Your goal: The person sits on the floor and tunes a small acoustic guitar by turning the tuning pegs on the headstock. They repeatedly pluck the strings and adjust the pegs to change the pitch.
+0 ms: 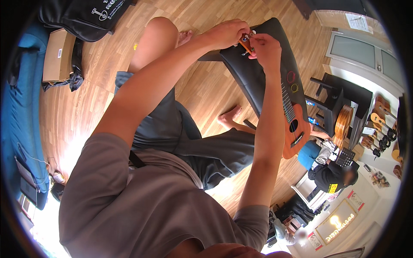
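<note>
A reddish-brown ukulele (289, 144) lies lengthwise on a black padded bench (275, 28), its body toward me and its headstock (245, 44) at the far end. My left hand (227, 34) is closed at the headstock's left edge, fingers curled against it by the tuning pegs. From the right, my right hand (266, 46) reaches over the headstock with thumb and fingertips pinched together by the pegs; what sits in that pinch is too small to make out. My right forearm hides part of the neck. On the bench beside the neck lie a pink coil (291, 77) and a yellow coil (294, 88).
At the right, another person (329, 174) in dark clothes sits near a guitar (343, 122) and a black table (352, 90). Several instruments hang along the right wall. A blue sofa (26, 112) and a cardboard box (58, 56) stand at the left, a black bag (84, 19) beyond.
</note>
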`<control>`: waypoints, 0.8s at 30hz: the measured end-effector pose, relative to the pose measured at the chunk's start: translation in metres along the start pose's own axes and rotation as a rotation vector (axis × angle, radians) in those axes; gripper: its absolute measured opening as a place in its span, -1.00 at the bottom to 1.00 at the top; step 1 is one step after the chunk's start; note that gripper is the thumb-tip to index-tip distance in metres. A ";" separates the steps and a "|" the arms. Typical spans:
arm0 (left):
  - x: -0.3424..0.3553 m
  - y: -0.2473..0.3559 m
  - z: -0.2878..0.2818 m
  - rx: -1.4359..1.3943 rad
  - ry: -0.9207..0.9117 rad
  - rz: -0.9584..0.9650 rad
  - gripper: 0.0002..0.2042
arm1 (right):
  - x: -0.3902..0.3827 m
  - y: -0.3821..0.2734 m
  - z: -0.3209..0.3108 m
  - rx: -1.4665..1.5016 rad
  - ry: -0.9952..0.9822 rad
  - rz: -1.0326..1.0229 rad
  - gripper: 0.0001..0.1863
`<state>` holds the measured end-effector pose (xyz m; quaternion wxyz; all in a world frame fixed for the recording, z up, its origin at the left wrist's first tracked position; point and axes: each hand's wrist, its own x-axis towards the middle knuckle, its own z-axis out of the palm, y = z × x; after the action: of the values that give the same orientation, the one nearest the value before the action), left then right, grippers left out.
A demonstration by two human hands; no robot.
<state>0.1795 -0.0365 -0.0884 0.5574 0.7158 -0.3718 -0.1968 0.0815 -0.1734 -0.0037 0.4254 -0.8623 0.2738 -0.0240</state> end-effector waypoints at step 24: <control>-0.010 0.002 0.008 0.112 0.016 0.095 -0.84 | -0.030 0.025 -0.031 -0.328 0.276 0.117 -0.63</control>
<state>0.1665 -0.0346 -0.0903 0.5282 0.7289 -0.4114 -0.1431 0.0360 -0.1936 0.0030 0.2385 -0.8911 0.3792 -0.0724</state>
